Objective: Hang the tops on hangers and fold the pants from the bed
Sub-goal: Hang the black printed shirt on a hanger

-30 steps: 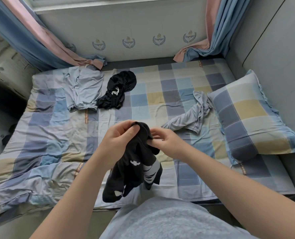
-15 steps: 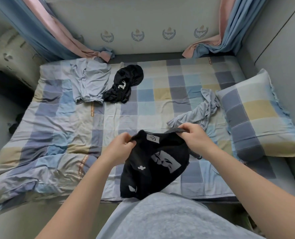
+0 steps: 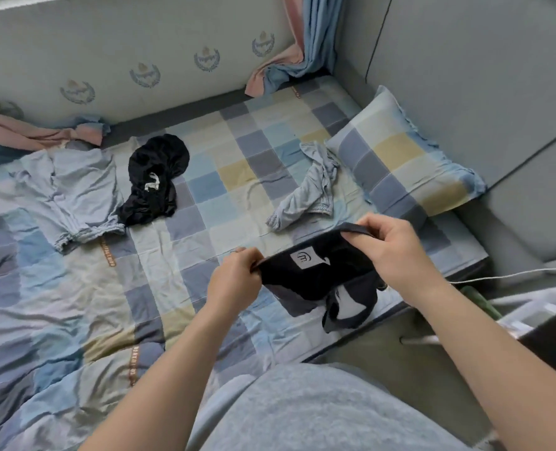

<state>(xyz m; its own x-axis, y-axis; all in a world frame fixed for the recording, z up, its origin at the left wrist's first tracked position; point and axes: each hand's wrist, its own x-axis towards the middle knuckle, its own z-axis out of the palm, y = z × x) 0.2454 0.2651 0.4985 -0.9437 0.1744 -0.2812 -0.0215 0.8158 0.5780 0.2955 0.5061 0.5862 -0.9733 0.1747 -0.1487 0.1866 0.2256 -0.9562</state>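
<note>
Head view: both hands pinch the collar of a black top (image 3: 315,278) above the near edge of the bed (image 3: 74,288).
Left hand (image 3: 237,281) is clamped on the collar's 9 o'clock end; right hand (image 3: 397,252) on its 3 o'clock end, slightly higher. The collar is stretched between the grips and the white label (image 3: 304,259) faces up. The rest hangs toward 6 o'clock. From the top: pale garment (image 3: 309,187) at 12 o'clock, pillow (image 3: 400,157) at 1 o'clock.
</note>
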